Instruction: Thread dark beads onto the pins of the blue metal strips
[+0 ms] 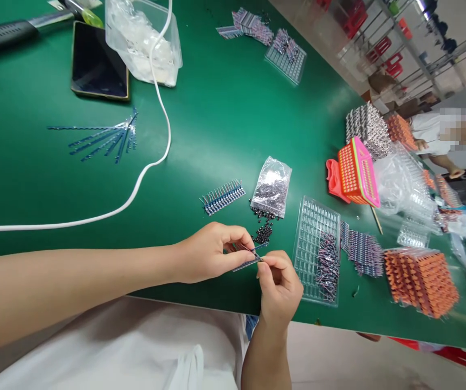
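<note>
My left hand (212, 252) is closed, pinching a dark blue strip (247, 264) with thin pins or wires along it. The fingertips of my right hand (279, 281) press together at the strip's right end; whatever they pinch is too small to make out. Just beyond my hands lies a pile of small dark beads (264, 233), spilling from a clear plastic bag (272, 187). A similar blue strip with upright wires (222, 197) lies on the green table, a little past my left hand. Right of my right hand is a clear compartment tray (308, 244) with many small wired pieces (328, 268) heaped in it.
A white cable (163, 108) curves across the table (225, 108). At left lie blue strips (111, 135), a phone (99, 62), a hammer (5, 37) and a plastic tub (172, 73). Orange stacks (420, 281) and a basket (358, 170) stand right; a co-worker's arm (440, 160) shows beyond.
</note>
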A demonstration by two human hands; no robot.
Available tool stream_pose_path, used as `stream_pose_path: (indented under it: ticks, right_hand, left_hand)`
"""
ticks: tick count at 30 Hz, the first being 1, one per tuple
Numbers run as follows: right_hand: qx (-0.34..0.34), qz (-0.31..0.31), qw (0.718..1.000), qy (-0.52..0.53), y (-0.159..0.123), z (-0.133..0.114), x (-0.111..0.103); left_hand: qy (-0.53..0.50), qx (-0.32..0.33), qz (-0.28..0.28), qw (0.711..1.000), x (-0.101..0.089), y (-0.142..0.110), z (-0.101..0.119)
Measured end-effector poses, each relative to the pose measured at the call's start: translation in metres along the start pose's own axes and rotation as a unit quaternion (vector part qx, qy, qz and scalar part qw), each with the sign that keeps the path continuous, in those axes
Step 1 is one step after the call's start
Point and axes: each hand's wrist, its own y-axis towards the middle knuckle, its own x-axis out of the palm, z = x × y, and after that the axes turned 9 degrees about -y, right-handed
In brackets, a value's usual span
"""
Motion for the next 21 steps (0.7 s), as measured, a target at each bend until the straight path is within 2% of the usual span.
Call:
stream_pose_path:
  ticks: [9, 21]
  right_hand:
    - [0.016, -0.021, 0.999, 0.037, 0.0031, 0.0004, -0.001]
    - [0.057, -0.055, 0.989, 0.125, 0.0044, -0.003, -0.0024]
  left_hand:
    - [0.005, -0.003, -0.007, 1.0, -0.0007, 0.0005, -0.0001]
    - [-0.087, -0.056, -0.019, 0.994, 0.0002, 0.0014, -0.0016]
